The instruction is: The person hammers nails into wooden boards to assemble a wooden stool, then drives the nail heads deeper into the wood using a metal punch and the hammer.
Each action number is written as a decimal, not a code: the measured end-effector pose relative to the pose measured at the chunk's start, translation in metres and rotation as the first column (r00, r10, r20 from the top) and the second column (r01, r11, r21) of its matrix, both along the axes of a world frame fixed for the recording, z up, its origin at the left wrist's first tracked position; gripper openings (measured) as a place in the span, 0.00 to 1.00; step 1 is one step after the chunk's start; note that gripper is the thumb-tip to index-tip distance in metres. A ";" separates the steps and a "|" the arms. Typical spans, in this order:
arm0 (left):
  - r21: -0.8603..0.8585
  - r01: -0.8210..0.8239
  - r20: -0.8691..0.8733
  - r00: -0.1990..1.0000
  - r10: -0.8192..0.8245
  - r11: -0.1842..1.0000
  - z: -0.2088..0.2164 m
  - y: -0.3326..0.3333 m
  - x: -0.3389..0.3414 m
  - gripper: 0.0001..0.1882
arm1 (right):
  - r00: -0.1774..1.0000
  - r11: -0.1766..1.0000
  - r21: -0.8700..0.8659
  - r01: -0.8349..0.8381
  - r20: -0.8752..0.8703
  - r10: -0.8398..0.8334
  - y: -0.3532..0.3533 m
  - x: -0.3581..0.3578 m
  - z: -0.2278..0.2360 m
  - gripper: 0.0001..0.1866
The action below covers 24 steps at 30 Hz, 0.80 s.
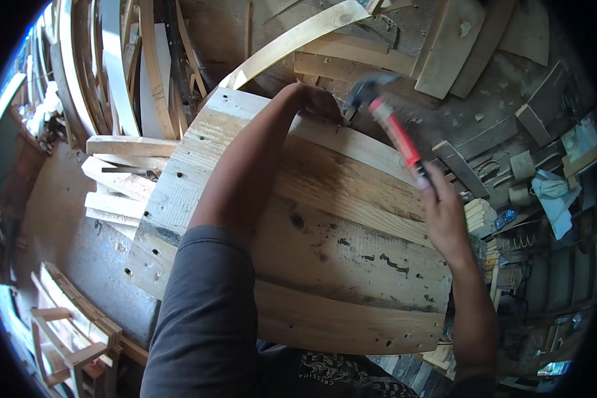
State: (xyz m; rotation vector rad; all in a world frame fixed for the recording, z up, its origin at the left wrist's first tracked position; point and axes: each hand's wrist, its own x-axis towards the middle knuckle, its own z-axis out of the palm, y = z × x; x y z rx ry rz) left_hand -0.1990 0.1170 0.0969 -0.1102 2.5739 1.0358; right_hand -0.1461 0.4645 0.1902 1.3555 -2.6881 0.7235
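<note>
Red-handled hammer hanging over pale planks, left fingers half lost to sight

From where I'm standing, the right hand is wrapping firmly around the dark lower end of the hammer, thumb lying along the handle. The hammer's head is showing blurred beyond the far edge of the plank panel, just right of the left hand; whether it is touching anything, I can't tell.

The left hand is bending over that same far edge. Its own back and wrist are hiding most of the fingers, so I can't tell whether they are pinching something or lying loose. A small dark mark is showing on the wood just below them, too tiny to name.

The panel is lying beneath both arms, its boards running crosswise, dotted with holes and black stains. The left forearm and its dark sleeve are covering a broad strip of it, and the near edge is partly disappearing behind the person's printed shirt.

Beyond the panel, a curved board is arching away. Pale offcuts are stacking up at its left, and a slatted wooden frame is sitting lower left, partly fading into shadow. At right, a pale cloth is hanging among dim clutter.
</note>
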 end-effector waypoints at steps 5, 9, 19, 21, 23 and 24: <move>-0.121 -0.007 0.022 1.000 0.010 0.993 0.014 -0.001 0.013 0.23 | 0.954 0.727 -0.678 0.112 0.278 0.112 -0.010 0.031 0.026 0.19; 0.000 -0.024 0.013 1.000 0.024 1.000 0.010 -0.005 0.006 0.21 | 0.977 0.977 0.202 -0.067 -0.184 0.105 0.008 -0.003 -0.023 0.21; -0.029 -0.042 0.008 0.999 0.042 0.999 0.031 0.007 0.027 0.20 | 0.951 0.663 -0.742 0.096 0.265 0.159 0.006 0.001 -0.007 0.23; -0.035 -0.039 0.020 0.999 0.039 0.999 0.023 -0.001 0.021 0.21 | 0.997 0.999 -0.035 -0.024 -0.079 0.021 0.017 -0.016 -0.035 0.23; -0.034 -0.021 0.022 1.000 0.021 0.999 0.012 -0.004 0.010 0.21 | 0.976 0.984 0.174 -0.030 -0.208 0.066 0.017 -0.021 -0.028 0.23; 0.033 0.002 0.011 1.000 -0.002 0.999 0.006 -0.010 0.008 0.21 | 0.978 0.992 0.113 -0.056 -0.193 0.077 0.012 -0.021 -0.020 0.23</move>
